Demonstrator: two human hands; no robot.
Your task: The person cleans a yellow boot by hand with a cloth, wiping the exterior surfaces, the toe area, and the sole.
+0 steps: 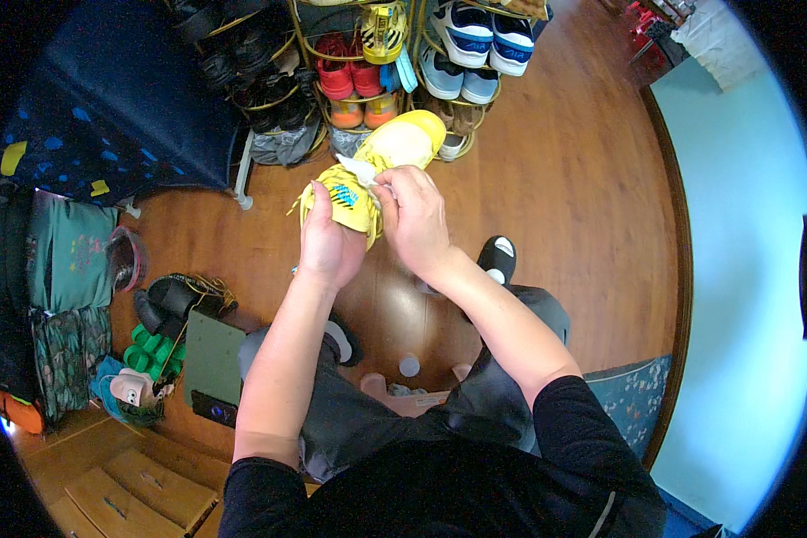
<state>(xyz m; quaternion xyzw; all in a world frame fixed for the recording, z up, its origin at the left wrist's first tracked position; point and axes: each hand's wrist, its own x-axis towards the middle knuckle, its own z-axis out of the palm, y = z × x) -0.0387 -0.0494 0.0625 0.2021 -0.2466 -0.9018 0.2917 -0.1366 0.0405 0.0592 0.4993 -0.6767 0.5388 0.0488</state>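
Observation:
A yellow lace-up sneaker [409, 140] is held out before me above the wooden floor, its toe pointing up and to the right. My left hand [333, 245] grips it at the heel end, the thumb lying along the side by a blue-and-black patterned part. Between the thumb and fingers of my right hand [413, 212] is a piece of white tissue or wipe [358, 169]. The tissue lies against the shoe near the laces. My right fingertips are partly hidden behind the hand.
Gold wire shoe racks [407, 64] stand ahead, bearing red shoes [336, 77], blue-and-white sneakers [467, 33] and a matching yellow shoe [383, 33]. Green sandals [151, 353], black footwear [168, 302] and a dark green box [212, 350] lie at left. A pale wall [740, 269] bounds the right.

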